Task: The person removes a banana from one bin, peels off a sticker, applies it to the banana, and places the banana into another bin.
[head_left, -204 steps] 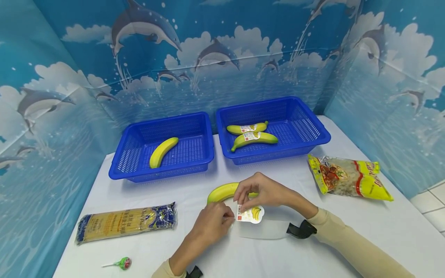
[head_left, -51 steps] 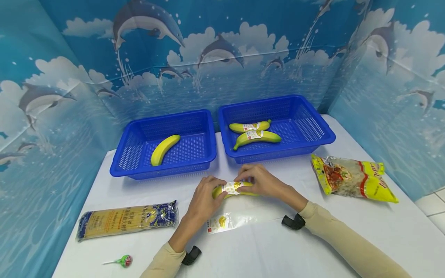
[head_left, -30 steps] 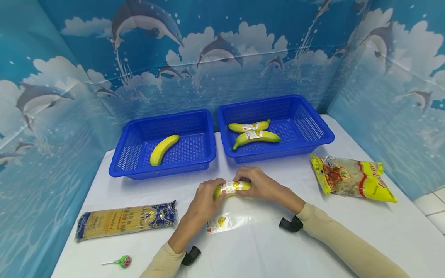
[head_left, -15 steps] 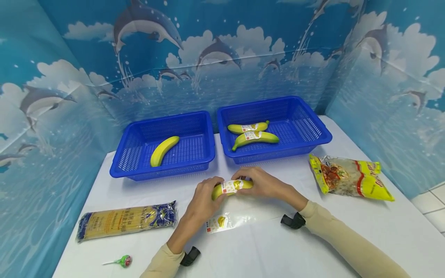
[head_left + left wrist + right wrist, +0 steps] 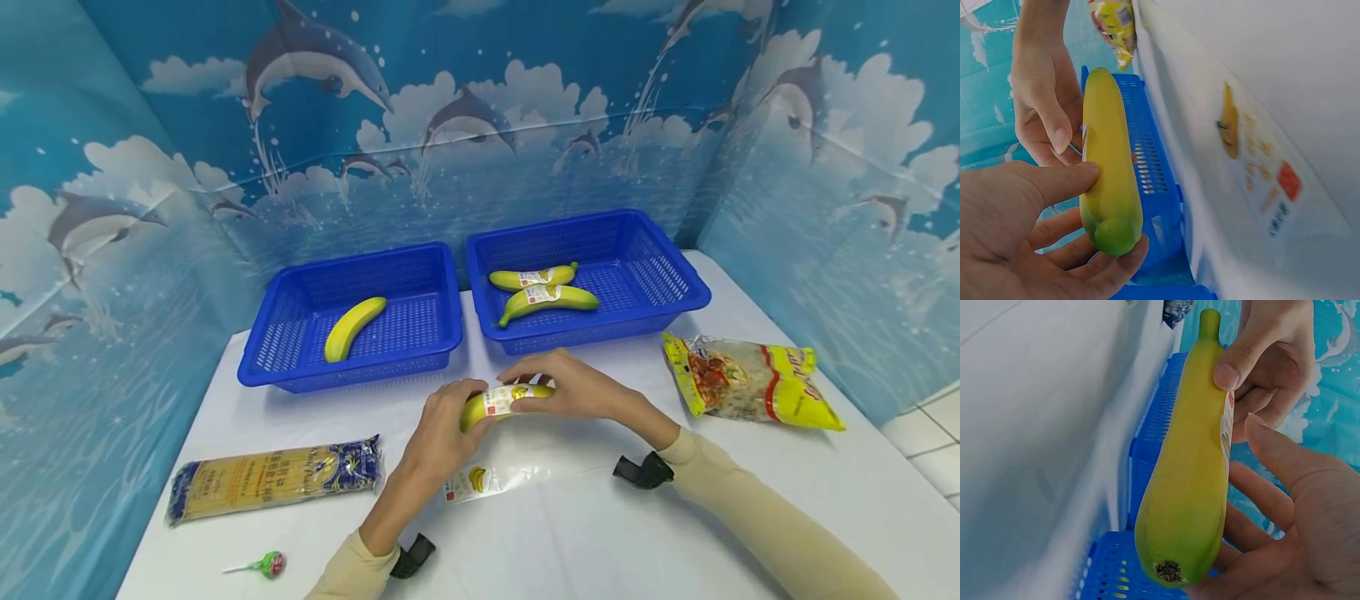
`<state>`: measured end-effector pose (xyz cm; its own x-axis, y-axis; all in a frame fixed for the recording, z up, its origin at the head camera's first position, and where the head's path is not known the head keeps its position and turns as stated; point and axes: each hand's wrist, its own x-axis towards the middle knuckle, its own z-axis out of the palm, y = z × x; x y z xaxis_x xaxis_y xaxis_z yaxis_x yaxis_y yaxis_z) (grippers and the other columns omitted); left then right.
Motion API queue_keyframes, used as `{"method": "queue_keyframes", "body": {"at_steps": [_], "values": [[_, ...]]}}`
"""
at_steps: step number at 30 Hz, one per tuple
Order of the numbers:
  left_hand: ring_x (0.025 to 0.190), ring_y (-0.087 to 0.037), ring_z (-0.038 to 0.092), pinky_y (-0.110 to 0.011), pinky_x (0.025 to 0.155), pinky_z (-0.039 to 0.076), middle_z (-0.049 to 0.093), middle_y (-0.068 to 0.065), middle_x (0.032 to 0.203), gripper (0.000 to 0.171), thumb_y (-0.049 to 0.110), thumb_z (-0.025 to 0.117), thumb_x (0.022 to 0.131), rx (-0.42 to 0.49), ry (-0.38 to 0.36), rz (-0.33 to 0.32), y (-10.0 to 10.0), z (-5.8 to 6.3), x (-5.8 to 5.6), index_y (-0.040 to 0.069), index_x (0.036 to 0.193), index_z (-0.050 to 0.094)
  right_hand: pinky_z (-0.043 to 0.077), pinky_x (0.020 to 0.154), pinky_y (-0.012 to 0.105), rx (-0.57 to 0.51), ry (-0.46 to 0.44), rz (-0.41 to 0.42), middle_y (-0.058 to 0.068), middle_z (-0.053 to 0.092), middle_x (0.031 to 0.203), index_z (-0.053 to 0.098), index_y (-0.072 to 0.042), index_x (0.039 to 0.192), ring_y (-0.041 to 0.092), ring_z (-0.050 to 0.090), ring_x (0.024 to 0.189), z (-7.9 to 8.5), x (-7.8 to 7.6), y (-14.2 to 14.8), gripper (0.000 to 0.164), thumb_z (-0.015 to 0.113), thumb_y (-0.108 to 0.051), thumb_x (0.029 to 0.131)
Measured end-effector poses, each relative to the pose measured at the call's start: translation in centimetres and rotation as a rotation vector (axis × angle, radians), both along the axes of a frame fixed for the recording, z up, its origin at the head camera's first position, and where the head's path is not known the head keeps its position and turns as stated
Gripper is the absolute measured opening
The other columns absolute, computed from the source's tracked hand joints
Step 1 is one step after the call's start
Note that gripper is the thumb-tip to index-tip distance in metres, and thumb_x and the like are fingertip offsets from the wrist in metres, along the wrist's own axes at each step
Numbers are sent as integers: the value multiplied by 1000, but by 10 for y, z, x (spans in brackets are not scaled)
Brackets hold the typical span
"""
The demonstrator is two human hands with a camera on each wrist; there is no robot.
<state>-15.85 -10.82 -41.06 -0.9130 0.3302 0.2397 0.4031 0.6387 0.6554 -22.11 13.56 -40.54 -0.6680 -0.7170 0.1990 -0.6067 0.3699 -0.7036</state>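
Both hands hold one banana (image 5: 504, 402) just above the white bench (image 5: 600, 542), near the middle and in front of the two blue baskets. The left hand (image 5: 442, 429) has its fingers and thumb curled round the banana's left end; the right hand (image 5: 577, 390) grips the right end, its thumb pressing on a white sticker (image 5: 508, 397) wrapped about the fruit. The sticker carries a small banana drawing and a red square — its writing is too small to read.

On the bench just nearer than the hands lies a clear backing sheet (image 5: 487, 479) with another such sticker on it. In the left basket (image 5: 352, 329) lies a bare banana (image 5: 352, 327); in the right basket (image 5: 585, 283) lie two bananas (image 5: 543, 287), each with a sticker. To the near left sit a long packet of noodles (image 5: 273, 477) in yellow and dark blue — print unreadable — and a lollipop (image 5: 262, 567). At the right lies a yellow snack bag (image 5: 750, 382) with red lettering that cannot be made out.
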Motion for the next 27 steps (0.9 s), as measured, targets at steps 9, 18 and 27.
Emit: {"method": "queue_keyframes", "body": {"at_steps": [9,18,27], "values": [[108,-26,68,-40,89,61,75,-13,125,37,6,84,95,13,48,-26,16,18,0,2,130,72,55,65,26,-6,34,23,6,80,118,78,-4,129,11,60,77,22,-1,14,34,83,-14,97],[109,-25,68,-40,92,59,74,-10,124,37,10,85,95,21,97,-33,35,32,-9,4,129,73,54,66,28,-3,28,5,1,80,114,81,-9,125,17,63,82,42,-11,34,29,84,-14,96],[123,-29,63,-45,101,56,69,-10,139,44,17,83,98,-69,136,-28,46,50,-23,11,140,72,51,64,26,16,17,28,4,80,121,79,-9,129,17,62,83,69,-31,54,31,81,-9,98]]}}
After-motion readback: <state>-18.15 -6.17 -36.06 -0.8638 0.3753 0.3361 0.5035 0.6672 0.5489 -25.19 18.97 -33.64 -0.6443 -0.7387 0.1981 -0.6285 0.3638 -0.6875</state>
